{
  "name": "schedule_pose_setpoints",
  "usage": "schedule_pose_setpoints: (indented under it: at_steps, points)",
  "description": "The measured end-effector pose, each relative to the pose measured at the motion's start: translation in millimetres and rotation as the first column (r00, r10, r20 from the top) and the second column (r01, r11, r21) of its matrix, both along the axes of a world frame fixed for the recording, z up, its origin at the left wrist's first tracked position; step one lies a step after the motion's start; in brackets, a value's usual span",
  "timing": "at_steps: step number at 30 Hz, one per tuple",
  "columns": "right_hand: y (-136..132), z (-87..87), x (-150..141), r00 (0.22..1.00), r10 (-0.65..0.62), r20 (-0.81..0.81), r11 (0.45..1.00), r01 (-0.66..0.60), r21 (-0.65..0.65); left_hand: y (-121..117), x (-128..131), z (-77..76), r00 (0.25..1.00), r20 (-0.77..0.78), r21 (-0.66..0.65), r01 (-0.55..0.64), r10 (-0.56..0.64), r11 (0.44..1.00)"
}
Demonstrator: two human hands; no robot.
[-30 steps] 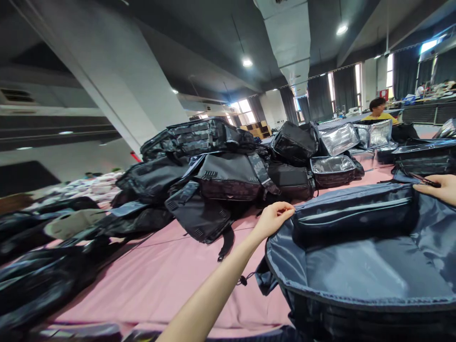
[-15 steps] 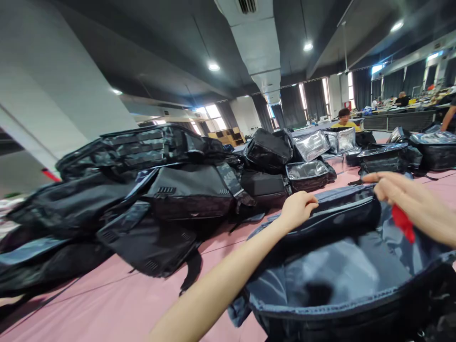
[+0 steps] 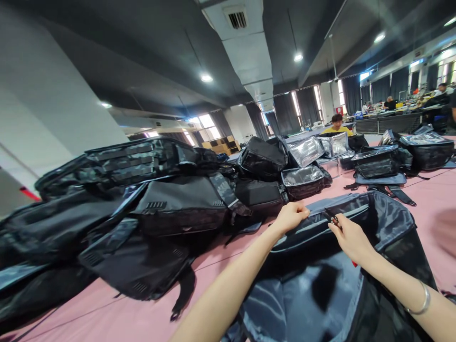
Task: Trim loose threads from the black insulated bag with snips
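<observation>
Gripping the open bag point(image 3: 359, 223) rim, left hand point(image 3: 290, 216) fingers clamped (right hand point(image 3: 351, 237) pinches its zipper pull point(image 3: 334, 220)).

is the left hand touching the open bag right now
Touching. The head view shows the left hand with its fingers closed on the top edge of the open bag, no gap between them.

Two bare hands point(image 3: 290, 217) point(image 3: 351, 237) at one open blue-lined bag point(image 3: 320, 289); one silver bangle point(image 3: 420, 300); three open silver-lined black bags point(image 3: 302, 176).
</observation>
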State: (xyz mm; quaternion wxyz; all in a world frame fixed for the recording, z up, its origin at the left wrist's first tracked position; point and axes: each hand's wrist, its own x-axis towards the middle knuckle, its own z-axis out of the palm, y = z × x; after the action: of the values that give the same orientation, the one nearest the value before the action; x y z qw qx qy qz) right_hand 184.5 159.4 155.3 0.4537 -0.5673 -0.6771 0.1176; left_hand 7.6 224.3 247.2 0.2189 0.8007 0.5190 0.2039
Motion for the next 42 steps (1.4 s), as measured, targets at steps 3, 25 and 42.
schedule_pose_setpoints:
  at_steps: [3,25,42]
  points:
    - [0.2,-2.3,6.3,1.0,-0.026,0.015,1.0,0.026,0.016,3.3,1.3,1.4,1.0,-0.001,-0.006,0.021,-0.021,1.0]
    - [4.5,-6.5,7.1,0.982,-0.085,0.167,0.995,0.074,0.07,-8.7,17.1,9.9,0.998,-0.002,0.041,0.059,-0.059,0.997]
    - [10.3,-5.6,19.6,0.997,-0.021,0.079,0.997,0.015,0.07,-0.4,13.9,4.9,0.973,0.145,-0.086,0.194,-0.18,0.977]
